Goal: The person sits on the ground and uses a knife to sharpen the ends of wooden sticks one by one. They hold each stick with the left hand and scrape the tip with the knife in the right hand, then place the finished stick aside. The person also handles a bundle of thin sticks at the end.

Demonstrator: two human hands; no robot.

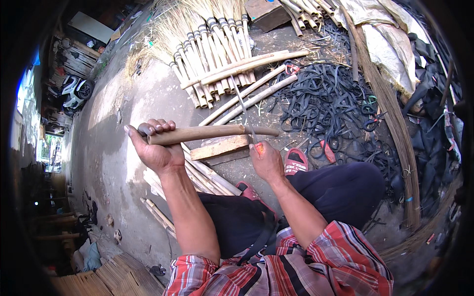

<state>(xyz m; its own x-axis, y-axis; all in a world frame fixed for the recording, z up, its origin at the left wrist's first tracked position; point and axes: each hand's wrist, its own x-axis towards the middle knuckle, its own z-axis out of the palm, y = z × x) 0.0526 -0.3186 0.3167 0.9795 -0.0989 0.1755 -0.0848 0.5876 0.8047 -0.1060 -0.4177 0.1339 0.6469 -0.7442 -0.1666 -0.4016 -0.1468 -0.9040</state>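
Note:
My left hand (160,143) is wrapped round the near-left end of a bamboo pole (197,133), thumb stretched along it. The pole lies almost level and bends slightly downward at its right end. In my right hand (266,160) is the orange-red handle of what looks like a narrow hand saw (242,102). Its long thin blade points up and away, crossing the pole at a joint near its right end. Just below the pole, a rough wooden block (219,147) lies on the ground; whether the two touch I cannot tell.
Several straw brooms (212,49) with bamboo handles lie ahead, loose bamboo poles (256,101) across and before them. Tangled black rubber strips (321,98) spread at the right, beside a long bundle of thin sticks (395,133). More poles (210,177) lie by my left foot.

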